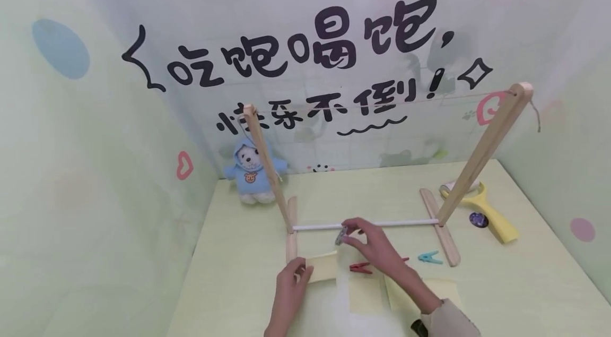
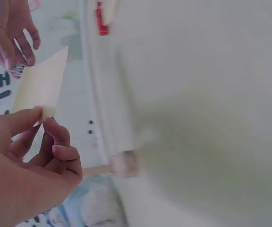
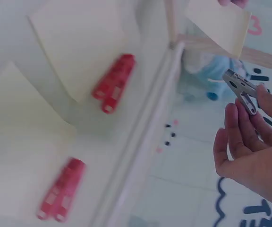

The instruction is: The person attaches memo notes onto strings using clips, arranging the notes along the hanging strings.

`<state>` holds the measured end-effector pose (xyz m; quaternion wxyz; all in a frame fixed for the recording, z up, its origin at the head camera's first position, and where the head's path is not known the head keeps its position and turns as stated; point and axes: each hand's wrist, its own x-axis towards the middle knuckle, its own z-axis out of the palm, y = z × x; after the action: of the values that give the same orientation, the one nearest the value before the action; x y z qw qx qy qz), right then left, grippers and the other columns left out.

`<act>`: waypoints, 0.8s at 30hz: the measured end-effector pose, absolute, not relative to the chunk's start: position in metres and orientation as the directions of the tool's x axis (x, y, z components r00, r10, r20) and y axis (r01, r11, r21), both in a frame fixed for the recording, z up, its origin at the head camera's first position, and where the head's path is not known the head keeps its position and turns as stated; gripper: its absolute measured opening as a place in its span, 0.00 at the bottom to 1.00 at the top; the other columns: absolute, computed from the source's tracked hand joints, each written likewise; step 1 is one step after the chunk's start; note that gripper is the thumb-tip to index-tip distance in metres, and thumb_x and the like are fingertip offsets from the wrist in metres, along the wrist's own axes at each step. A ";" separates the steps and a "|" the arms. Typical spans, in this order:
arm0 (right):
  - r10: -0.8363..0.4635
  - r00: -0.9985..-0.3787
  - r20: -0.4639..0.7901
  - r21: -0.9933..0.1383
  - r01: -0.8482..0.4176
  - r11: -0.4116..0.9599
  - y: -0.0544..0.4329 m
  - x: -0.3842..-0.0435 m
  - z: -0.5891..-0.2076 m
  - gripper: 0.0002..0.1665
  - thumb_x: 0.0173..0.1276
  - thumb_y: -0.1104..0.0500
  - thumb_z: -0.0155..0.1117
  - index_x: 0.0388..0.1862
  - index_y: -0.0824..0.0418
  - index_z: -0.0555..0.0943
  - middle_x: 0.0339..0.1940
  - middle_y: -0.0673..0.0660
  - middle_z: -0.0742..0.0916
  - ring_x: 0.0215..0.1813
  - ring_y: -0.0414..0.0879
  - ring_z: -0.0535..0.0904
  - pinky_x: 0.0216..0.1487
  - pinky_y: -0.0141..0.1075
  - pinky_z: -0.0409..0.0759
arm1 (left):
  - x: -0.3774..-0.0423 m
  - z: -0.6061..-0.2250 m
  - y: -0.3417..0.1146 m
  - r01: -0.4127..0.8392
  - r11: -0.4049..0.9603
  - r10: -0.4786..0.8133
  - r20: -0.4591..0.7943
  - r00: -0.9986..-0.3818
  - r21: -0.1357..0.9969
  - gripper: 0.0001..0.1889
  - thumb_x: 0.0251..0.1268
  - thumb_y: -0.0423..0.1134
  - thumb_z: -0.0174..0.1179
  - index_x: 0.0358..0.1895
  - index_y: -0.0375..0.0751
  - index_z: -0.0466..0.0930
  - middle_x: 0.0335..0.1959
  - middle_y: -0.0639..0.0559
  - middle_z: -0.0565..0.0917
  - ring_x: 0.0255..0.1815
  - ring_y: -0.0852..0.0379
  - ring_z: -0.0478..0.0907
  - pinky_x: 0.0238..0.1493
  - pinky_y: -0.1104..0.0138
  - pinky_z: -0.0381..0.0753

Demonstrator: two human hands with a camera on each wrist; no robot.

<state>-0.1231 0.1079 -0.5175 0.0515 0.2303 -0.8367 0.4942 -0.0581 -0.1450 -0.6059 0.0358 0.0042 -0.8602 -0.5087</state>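
My left hand [image 1: 290,284] pinches a pale yellow paper sheet [image 1: 322,267] by one edge, thumb against fingers, and holds it up off the table. In the left wrist view the paper [image 2: 41,85] curves slightly. My right hand [image 1: 374,244] pinches a grey metal clothespin [image 3: 240,90] between thumb and fingertips. The clothespin is close to the paper's free end in the left wrist view; whether they touch I cannot tell. Two red clothespins [image 3: 114,82] lie by more yellow sheets [image 1: 365,294] on the table, with a light-blue clothespin [image 1: 430,257] to their right.
A wooden frame with two posts [image 1: 487,154], a white crossbar [image 1: 406,223] and a thin string [image 1: 382,103] between the post tops stands behind my hands. A plush toy [image 1: 253,175] sits back left. At right are a yellow-handled roller [image 1: 496,220] and a dark round disc [image 1: 479,219].
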 end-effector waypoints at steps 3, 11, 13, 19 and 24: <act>-0.343 -0.828 0.444 -0.731 -0.556 0.395 0.117 -0.128 -0.480 0.18 0.70 0.69 0.77 0.57 0.63 0.85 0.49 0.54 0.91 0.51 0.51 0.87 0.51 0.39 0.85 | -0.065 -0.557 -0.132 0.164 0.442 -0.057 0.210 -0.976 0.882 0.06 0.81 0.39 0.65 0.44 0.40 0.87 0.37 0.53 0.85 0.38 0.65 0.78 0.37 0.72 0.78; -0.387 -0.653 0.651 -0.512 -0.754 0.410 0.135 -0.129 -0.372 0.22 0.59 0.77 0.81 0.51 0.63 0.87 0.62 0.60 0.83 0.64 0.56 0.80 0.65 0.21 0.74 | -0.097 -0.482 -0.114 0.281 0.375 -0.074 0.331 -0.941 0.883 0.06 0.82 0.31 0.63 0.40 0.38 0.85 0.39 0.52 0.79 0.37 0.65 0.70 0.38 0.74 0.70; -0.404 -0.608 0.683 -0.464 -0.789 0.403 0.137 -0.130 -0.347 0.24 0.56 0.78 0.82 0.50 0.64 0.88 0.63 0.62 0.82 0.64 0.56 0.80 0.66 0.18 0.72 | -0.106 -0.467 -0.112 0.285 0.354 -0.074 0.331 -0.941 0.891 0.06 0.82 0.32 0.63 0.41 0.37 0.84 0.41 0.49 0.79 0.38 0.64 0.70 0.38 0.73 0.69; -0.444 -0.474 0.760 -0.312 -0.866 0.390 0.136 -0.142 -0.278 0.24 0.53 0.78 0.84 0.49 0.68 0.88 0.63 0.68 0.81 0.65 0.58 0.77 0.62 0.22 0.72 | -0.131 -0.415 -0.104 0.315 0.283 -0.056 0.344 -0.937 0.906 0.09 0.83 0.34 0.62 0.42 0.32 0.86 0.56 0.39 0.83 0.46 0.59 0.74 0.41 0.74 0.71; -0.429 -0.481 0.765 -0.294 -0.853 0.431 0.135 -0.159 -0.229 0.17 0.58 0.76 0.83 0.46 0.71 0.89 0.64 0.71 0.80 0.78 0.59 0.69 0.66 0.27 0.70 | -0.148 -0.372 -0.101 0.374 0.247 -0.033 0.394 -0.919 0.894 0.12 0.84 0.35 0.61 0.39 0.30 0.83 0.63 0.37 0.81 0.56 0.50 0.77 0.45 0.73 0.73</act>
<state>-0.1594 0.1348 -0.2289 0.3073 0.4065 -0.7881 0.3451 -0.1476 -0.1008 -0.3719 0.1685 -0.1106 -0.7715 -0.6034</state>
